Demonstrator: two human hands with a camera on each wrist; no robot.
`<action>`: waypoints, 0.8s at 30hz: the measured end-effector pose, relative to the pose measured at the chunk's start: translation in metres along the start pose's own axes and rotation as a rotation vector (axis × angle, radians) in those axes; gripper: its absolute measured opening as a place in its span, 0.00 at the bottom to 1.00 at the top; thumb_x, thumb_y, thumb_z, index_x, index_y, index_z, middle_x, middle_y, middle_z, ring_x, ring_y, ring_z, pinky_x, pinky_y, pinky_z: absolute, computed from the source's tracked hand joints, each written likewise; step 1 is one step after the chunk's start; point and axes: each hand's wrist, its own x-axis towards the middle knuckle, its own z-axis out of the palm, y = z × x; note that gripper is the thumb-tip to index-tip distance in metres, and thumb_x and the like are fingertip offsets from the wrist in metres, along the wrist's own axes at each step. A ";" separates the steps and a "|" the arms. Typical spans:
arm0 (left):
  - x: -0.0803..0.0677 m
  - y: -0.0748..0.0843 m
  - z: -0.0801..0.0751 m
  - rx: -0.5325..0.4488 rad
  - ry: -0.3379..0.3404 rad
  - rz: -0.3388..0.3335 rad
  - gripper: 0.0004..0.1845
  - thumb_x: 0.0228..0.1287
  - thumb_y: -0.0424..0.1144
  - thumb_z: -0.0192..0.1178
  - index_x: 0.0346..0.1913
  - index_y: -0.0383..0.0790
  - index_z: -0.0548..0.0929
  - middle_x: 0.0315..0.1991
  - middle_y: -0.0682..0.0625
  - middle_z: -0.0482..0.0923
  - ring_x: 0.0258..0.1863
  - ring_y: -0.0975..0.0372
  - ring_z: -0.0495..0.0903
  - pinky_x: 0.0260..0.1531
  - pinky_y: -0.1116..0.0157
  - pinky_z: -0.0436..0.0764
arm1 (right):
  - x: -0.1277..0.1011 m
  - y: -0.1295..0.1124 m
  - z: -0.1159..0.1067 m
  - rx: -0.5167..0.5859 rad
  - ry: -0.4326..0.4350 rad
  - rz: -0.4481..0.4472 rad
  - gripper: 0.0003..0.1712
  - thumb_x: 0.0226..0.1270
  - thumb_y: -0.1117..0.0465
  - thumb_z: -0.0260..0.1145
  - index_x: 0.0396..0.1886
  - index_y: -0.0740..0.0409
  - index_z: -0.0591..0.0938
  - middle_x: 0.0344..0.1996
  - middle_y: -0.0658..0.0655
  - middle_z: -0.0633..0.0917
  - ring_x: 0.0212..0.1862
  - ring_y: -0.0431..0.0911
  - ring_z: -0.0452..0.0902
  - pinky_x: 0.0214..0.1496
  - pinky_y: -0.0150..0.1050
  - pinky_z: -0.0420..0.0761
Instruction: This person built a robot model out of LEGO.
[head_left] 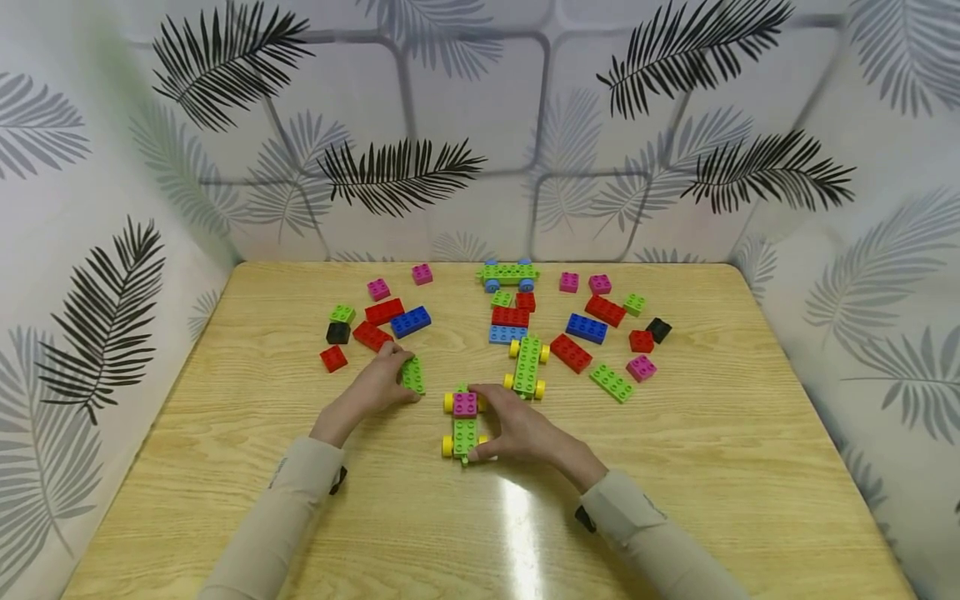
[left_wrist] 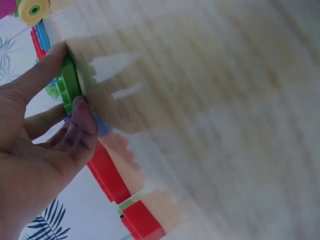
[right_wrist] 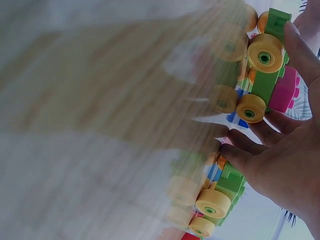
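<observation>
My left hand [head_left: 372, 388] pinches a long green brick [head_left: 412, 375] between thumb and fingers, close over the table. In the left wrist view the green brick [left_wrist: 69, 82] stands on edge between thumb and fingertips. At the middle front, my right hand [head_left: 522, 427] holds a green toy car base [head_left: 466, 437] with yellow wheels, thumb at its near end and fingers toward its far end. A pink brick [head_left: 465, 403] sits on the far half of that base. Just beyond the right hand stands a second green car base [head_left: 528, 367] with yellow wheels, bare on top.
A green car base with blue wheels [head_left: 508, 273] stands at the table's back edge. Red, blue, pink, green and black bricks lie left, such as a blue brick [head_left: 411, 322], and right, such as a red brick [head_left: 571, 353]. A light blue brick [head_left: 507, 334] lies mid-table.
</observation>
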 end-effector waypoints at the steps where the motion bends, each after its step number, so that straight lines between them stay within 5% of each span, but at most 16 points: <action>1: 0.000 0.000 0.001 -0.008 0.004 -0.008 0.38 0.54 0.39 0.73 0.65 0.27 0.69 0.57 0.37 0.63 0.51 0.50 0.72 0.56 0.53 0.73 | 0.000 0.000 0.000 0.003 -0.001 0.000 0.56 0.48 0.45 0.78 0.74 0.53 0.59 0.69 0.56 0.65 0.70 0.51 0.58 0.70 0.47 0.59; 11: -0.006 0.011 0.000 -0.091 0.092 0.031 0.36 0.52 0.41 0.74 0.62 0.31 0.72 0.53 0.42 0.64 0.32 0.59 0.69 0.31 0.64 0.72 | -0.001 -0.003 0.000 -0.001 0.001 0.009 0.56 0.48 0.44 0.78 0.74 0.52 0.60 0.69 0.56 0.65 0.70 0.50 0.59 0.70 0.48 0.59; 24: -0.030 0.055 0.002 -0.096 0.087 0.221 0.33 0.52 0.42 0.74 0.60 0.34 0.76 0.52 0.47 0.68 0.35 0.60 0.69 0.30 0.67 0.71 | 0.000 -0.002 -0.001 -0.018 0.006 -0.002 0.56 0.48 0.43 0.77 0.73 0.54 0.60 0.69 0.57 0.65 0.70 0.51 0.58 0.70 0.48 0.60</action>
